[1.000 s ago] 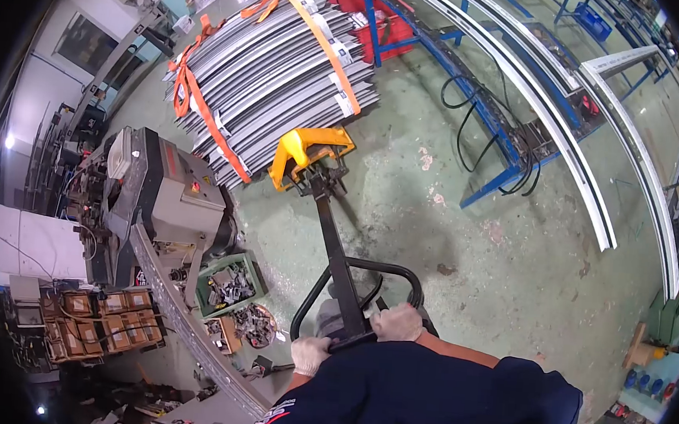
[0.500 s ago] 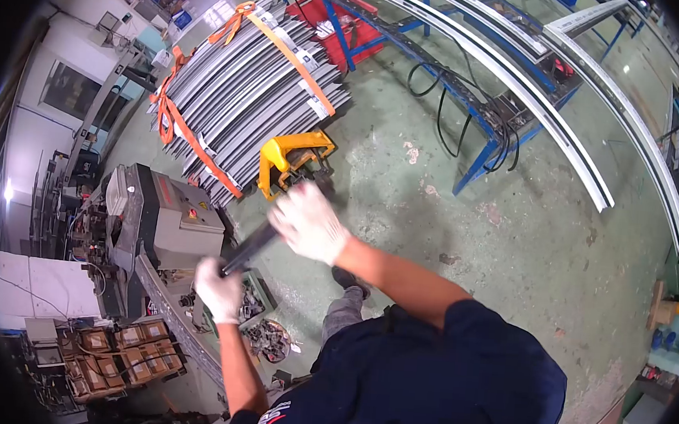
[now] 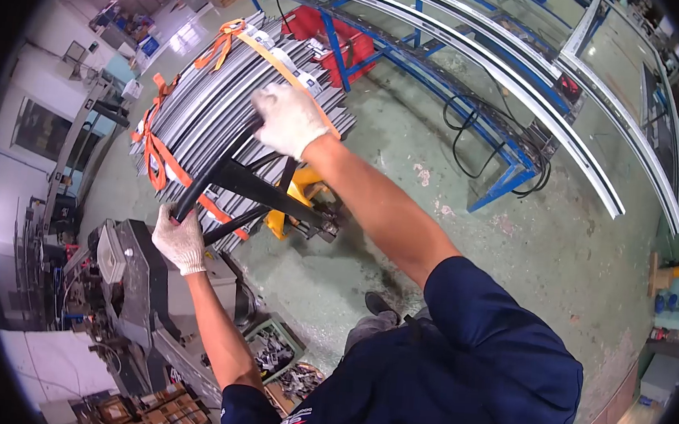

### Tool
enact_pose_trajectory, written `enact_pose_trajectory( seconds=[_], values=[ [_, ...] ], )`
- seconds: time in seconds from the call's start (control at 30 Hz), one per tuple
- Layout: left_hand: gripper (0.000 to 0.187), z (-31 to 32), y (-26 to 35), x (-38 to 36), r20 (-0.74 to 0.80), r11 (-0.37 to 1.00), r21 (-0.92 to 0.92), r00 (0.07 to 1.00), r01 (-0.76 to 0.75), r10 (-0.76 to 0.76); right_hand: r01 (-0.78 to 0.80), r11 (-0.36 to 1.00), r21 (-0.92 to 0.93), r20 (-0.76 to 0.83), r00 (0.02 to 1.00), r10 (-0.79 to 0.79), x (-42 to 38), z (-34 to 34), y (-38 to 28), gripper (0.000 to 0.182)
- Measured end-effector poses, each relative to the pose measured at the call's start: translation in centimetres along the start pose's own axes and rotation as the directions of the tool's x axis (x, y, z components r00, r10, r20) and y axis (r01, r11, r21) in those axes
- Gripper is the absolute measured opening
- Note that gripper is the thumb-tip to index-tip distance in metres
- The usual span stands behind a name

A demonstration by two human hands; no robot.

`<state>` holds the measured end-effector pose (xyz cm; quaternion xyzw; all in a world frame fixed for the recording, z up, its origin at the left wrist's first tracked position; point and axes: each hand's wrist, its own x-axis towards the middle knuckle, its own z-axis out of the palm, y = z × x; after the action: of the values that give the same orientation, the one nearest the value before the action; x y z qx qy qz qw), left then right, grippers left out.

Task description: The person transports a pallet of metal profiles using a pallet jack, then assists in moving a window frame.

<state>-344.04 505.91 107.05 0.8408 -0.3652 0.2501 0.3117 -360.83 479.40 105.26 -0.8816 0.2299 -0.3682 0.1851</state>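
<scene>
Both my gloved hands hold the black loop handle (image 3: 224,174) of a yellow pallet jack (image 3: 303,195), raised up toward the load. My left hand (image 3: 180,240) grips the lower left end of the handle. My right hand (image 3: 287,119) grips its upper end. The jack sits under a bundle of long grey metal profiles (image 3: 209,112) tied with orange straps (image 3: 151,148). My arms stretch forward from dark blue short sleeves.
A grey machine (image 3: 145,285) stands at the left, with a green crate of metal parts (image 3: 271,349) beside it. Blue steel racks (image 3: 450,94) carrying long white frames (image 3: 565,141) and black cables run across the right. The floor is worn green concrete (image 3: 510,255).
The handle has swung from low near my body up toward the load. Both hands rose with it and my view shifted closer to the bundle.
</scene>
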Motion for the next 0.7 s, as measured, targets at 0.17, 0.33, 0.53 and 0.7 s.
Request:
enact_pose_trajectory(
  seconds=[0.17,0.33,0.53,0.7],
  values=[
    [0.024,2.2,-2.2,4.3,-0.022,0.999,-0.033,0.999,-0.034,0.034,-0.056,0.992,-0.116,0.254,0.963,0.084,6.7,1.8,1.4,0.026],
    [0.029,2.4,-2.1,4.6,-0.055,0.998,-0.036,0.997,-0.053,0.051,0.08,0.98,0.18,0.023,0.996,-0.086,4.8,2.8,3.7,0.022],
    [0.027,3.9,-6.3,7.5,-0.092,0.993,0.018,0.989,-0.114,0.116,0.134,0.945,0.298,0.001,0.99,-0.141,3.2,2.4,1.8,0.025],
    [0.025,7.2,-9.8,11.4,-0.212,0.95,-0.093,0.938,-0.297,0.273,0.07,0.945,0.32,0.125,0.985,-0.116,1.8,1.9,-0.8,0.042]
  ],
)
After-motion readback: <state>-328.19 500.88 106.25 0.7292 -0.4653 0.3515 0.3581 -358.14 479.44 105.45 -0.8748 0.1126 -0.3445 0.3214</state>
